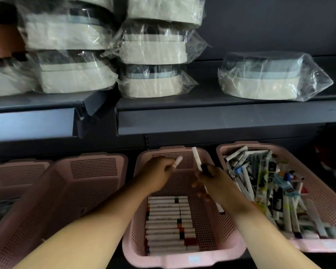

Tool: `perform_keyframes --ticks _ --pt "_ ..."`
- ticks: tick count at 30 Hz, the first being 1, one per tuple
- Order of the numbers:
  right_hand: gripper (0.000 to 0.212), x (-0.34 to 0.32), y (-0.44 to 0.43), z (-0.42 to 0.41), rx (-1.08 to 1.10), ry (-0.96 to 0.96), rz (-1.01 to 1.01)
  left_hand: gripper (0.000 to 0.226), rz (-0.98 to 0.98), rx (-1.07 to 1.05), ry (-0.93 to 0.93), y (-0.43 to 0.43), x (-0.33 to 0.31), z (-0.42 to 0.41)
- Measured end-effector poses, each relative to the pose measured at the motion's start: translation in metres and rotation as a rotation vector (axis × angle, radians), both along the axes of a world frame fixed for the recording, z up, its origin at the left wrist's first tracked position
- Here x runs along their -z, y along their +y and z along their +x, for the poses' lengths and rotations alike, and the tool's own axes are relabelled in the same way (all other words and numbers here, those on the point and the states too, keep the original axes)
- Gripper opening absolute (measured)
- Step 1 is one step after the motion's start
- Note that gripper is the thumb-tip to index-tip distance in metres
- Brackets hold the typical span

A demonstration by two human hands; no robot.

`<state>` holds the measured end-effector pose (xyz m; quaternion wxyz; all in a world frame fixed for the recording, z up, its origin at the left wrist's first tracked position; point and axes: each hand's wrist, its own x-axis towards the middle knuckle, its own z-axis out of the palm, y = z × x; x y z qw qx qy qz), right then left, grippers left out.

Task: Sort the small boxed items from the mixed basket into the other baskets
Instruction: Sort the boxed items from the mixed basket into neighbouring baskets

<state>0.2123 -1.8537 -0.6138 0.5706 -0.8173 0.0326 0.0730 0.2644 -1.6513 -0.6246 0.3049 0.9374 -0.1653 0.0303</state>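
left hand (156, 172) pinches white box (177, 161), end up-right | right hand (211, 184) grips long box (196, 157) — near-upright

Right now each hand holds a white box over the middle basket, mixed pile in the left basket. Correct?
No: the head view shows the mixed pile in the right basket, not the left. The left hand holds a white box and the right hand a second white box, both over the middle basket.

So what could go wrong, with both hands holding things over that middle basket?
The long box in the right hand sticks far out of the grip, so it might slip and knock the neat row in the middle basket askew. The small piece pinched by the left hand could drop too.
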Motion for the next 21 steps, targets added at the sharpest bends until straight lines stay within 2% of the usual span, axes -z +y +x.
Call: perform_keyframes --ticks 4,6,9,18,21 --pt "0.013 -0.001 -0.002 -0.008 -0.045 -0.04 -0.038 0.023 0.36 0.113 0.127 -0.01 0.022 0.005" --pt "0.013 -0.001 -0.003 -0.009 -0.072 -0.057 -0.072 0.02 0.397 0.085 0.213 -0.011 0.035 0.008" --pt "0.011 0.0 -0.005 -0.009 -0.096 -0.056 -0.084 0.032 0.433 0.078 0.248 -0.01 0.04 0.006" --pt "0.009 0.003 -0.003 -0.003 -0.054 -0.035 -0.053 0.032 0.387 0.095 0.244 -0.002 0.034 0.002" --pt "0.01 0.001 -0.001 -0.004 -0.053 -0.043 -0.041 0.027 0.141 0.048 0.191 -0.01 0.023 -0.002"
